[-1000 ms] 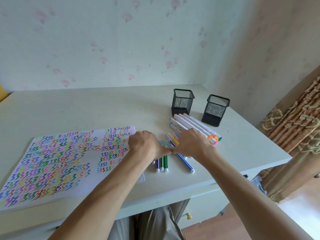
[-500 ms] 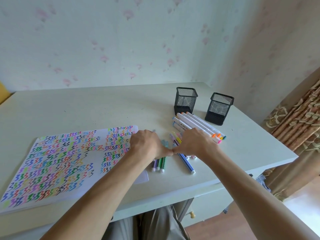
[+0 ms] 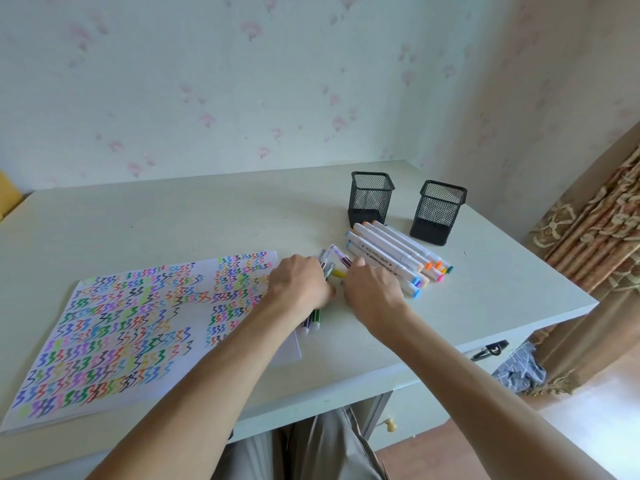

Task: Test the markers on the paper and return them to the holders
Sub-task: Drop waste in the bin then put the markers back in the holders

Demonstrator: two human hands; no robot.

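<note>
The thin markers (image 3: 334, 268) lie in a loose bundle on the desk (image 3: 207, 220), just past the right edge of the paper (image 3: 138, 323), and both my hands are on them. My left hand (image 3: 301, 287) covers the near part of the bundle with its fingers curled around the barrels; three capped ends, purple, green and white-tipped, stick out below my wrist toward me. My right hand (image 3: 372, 292) comes in from the other side, fingers bent down onto the same bundle, with a purple marker and a yellow one showing in the gap between my two hands. I grip the bundle from both sides, though my knuckles hide exactly which markers each finger holds.

Just right of my right hand lie the thick white markers (image 3: 391, 256), side by side in a slanted row, their coloured caps in blue, pink, orange and teal pointing toward the desk's front right. Behind them stand two black mesh holders (image 3: 371, 199), upright, the second holder (image 3: 438, 213) a little apart to the right.

The paper is covered with rows of zigzag strokes in many colours. A floral wallpapered wall (image 3: 277, 81) rises behind the desk, and a patterned curtain (image 3: 595, 237) hangs at far right.
</note>
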